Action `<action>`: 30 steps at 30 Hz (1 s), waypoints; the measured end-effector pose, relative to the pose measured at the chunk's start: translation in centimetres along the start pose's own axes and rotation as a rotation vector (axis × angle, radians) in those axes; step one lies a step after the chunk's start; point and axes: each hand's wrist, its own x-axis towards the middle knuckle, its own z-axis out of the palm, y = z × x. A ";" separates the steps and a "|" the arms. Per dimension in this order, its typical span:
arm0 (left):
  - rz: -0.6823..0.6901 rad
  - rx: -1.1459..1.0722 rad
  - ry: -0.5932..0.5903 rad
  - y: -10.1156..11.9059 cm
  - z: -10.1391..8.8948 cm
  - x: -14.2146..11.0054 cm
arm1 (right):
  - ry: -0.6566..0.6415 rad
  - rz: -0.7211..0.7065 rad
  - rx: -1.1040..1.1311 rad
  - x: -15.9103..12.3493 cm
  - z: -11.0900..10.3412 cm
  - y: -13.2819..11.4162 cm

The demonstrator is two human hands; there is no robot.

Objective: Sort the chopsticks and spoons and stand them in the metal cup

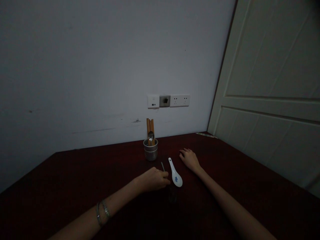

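Observation:
My left hand (153,179) rests on the dark red table (75,180), fingers closed round a thin metal utensil handle (162,166) that sticks out toward the wall. Just right of it lies a white ceramic spoon (175,173) with a blue mark in its bowl. My right hand (189,159) lies flat on the table right of the spoon, fingers stretched out and holding nothing. Behind both hands stands a small metal cup (150,150) with wooden chopsticks (150,128) and a metal spoon (150,136) upright in it.
A white wall with a row of sockets (168,100) runs behind the table. A pale panelled door (270,100) stands along the table's right side. A thin flat strip (206,135) lies at the far right corner. My left wrist wears bracelets (102,211).

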 end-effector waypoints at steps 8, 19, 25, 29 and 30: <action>-0.006 -0.107 0.079 0.3 -2.5 -0.1 | 0.003 -0.006 -0.005 -0.1 -0.2 -0.1; -0.360 -0.681 0.538 -2.2 -11.0 0.0 | 0.012 -0.039 0.017 0.1 0.3 0.3; -0.650 -0.845 0.758 -6.3 -15.9 0.2 | 0.025 -0.049 -0.002 0.1 0.6 0.5; -0.749 -0.846 0.861 -9.4 -17.7 0.1 | 0.036 -0.050 -0.006 0.2 1.0 0.6; -0.758 -0.844 0.874 -10.1 -17.9 0.0 | 0.038 -0.048 -0.005 0.2 1.1 0.6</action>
